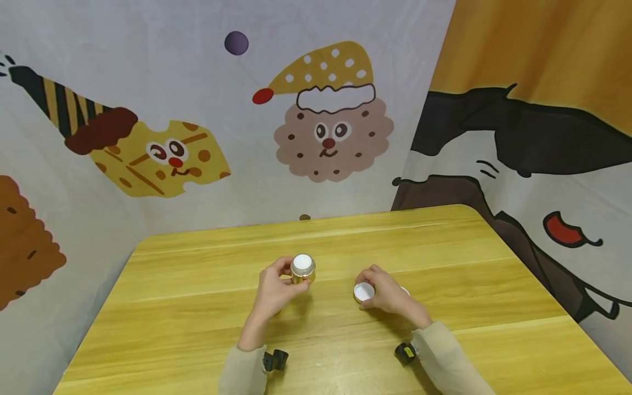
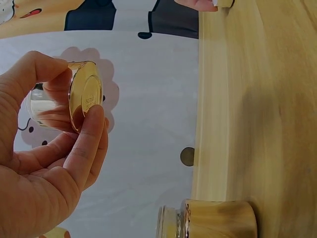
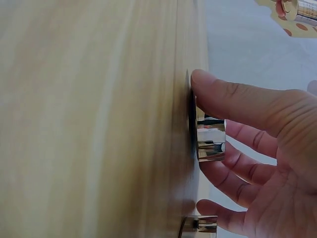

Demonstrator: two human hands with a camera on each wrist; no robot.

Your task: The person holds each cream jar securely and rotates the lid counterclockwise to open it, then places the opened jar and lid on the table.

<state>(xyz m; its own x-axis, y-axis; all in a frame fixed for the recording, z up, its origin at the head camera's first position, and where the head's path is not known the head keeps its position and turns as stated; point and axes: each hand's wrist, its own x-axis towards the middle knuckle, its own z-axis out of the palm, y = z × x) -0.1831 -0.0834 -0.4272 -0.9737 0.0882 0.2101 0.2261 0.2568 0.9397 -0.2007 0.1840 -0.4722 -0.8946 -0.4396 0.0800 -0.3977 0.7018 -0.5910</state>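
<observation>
My left hand (image 1: 276, 285) grips a small gold cosmetic jar (image 1: 303, 271) above the table, its white top facing me in the head view. In the left wrist view the jar's gold base (image 2: 88, 96) shows between thumb and fingers. A second gold jar (image 2: 220, 219) stands on the table below that hand; the head view hides it. At the right, my right hand (image 1: 387, 291) holds a round gold lid (image 3: 211, 139) by its sides, white inside (image 1: 364, 292) upward, at the tabletop. Another gold lid (image 3: 205, 225) is beside the right hand's fingers, mostly hidden by the hand in the head view.
The wooden table (image 1: 197, 307) reaches back to a cloth backdrop (image 1: 247, 153) printed with cartoon food. Its far edge and rounded right corner show. A black camera mount sits on each wrist, the left mount (image 1: 275, 360) and the right mount (image 1: 405, 354).
</observation>
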